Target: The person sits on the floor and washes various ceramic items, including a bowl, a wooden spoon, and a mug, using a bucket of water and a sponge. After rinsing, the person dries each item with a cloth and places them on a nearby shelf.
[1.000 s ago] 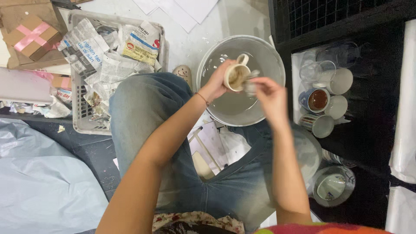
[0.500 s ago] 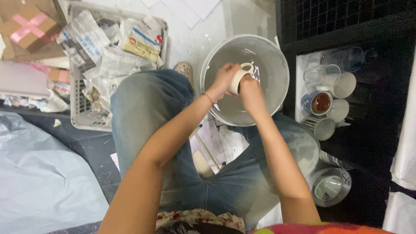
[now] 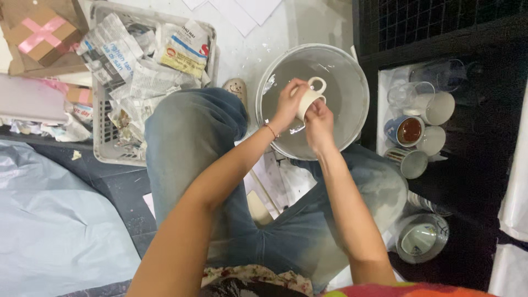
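Over the round grey water basin (image 3: 352,118), both hands, left hand (image 3: 287,104) and right hand (image 3: 319,122), grip the cream ceramic mug (image 3: 309,98); wet fingers could slip, dropping it against the basin's rim.

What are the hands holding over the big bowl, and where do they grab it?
A cream mug. The left hand grips its side; the right hand holds its lower end. Its handle is free, above the basin.
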